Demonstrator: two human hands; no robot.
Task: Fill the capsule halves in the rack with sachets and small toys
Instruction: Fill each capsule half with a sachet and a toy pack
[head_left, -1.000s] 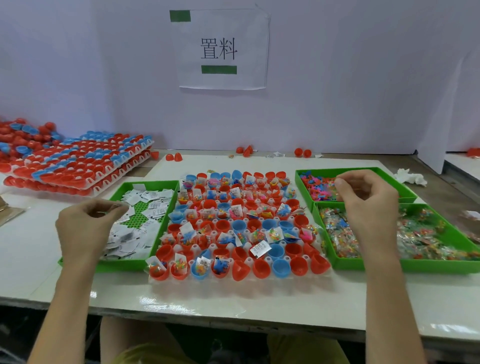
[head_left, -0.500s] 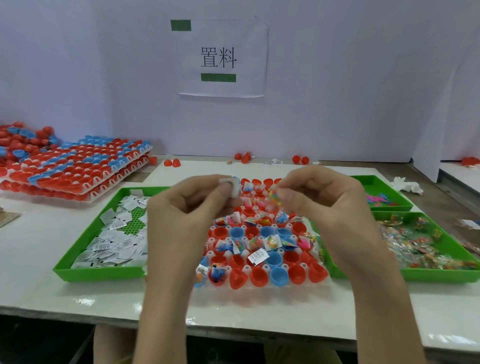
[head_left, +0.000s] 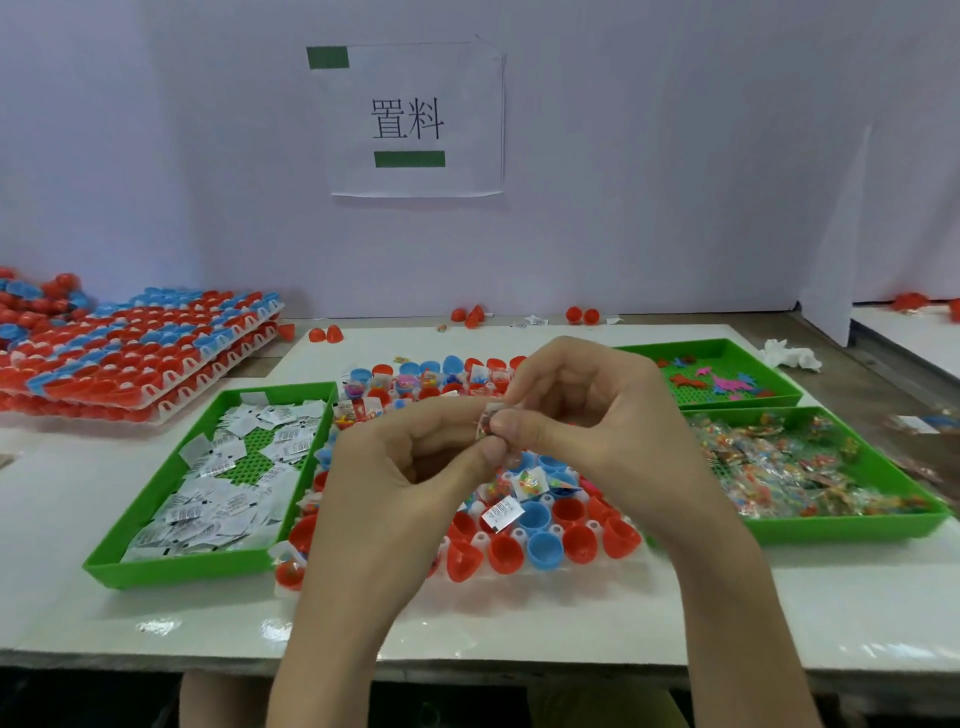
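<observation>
A white rack (head_left: 519, 566) of red and blue capsule halves lies on the table in front of me; many halves hold sachets and small toys, while the nearest right row looks empty. My left hand (head_left: 410, 467) and my right hand (head_left: 587, 415) meet above the rack's middle. Both pinch a small bundle (head_left: 488, 418) of a white sachet and a clear toy packet between their fingertips. My hands hide much of the rack's centre.
A green tray (head_left: 171, 564) of white sachets sits left of the rack. On the right are a green tray (head_left: 841, 527) of clear toy packets and a farther green tray (head_left: 737, 397) of small plastic toys. Stacked filled racks (head_left: 135, 364) lie far left. Loose red halves (head_left: 326, 334) lie near the wall.
My hands came from the side trays to the middle above the rack, each carrying a small item. Now their fingertips press the items together, slightly lower and closer than before.
</observation>
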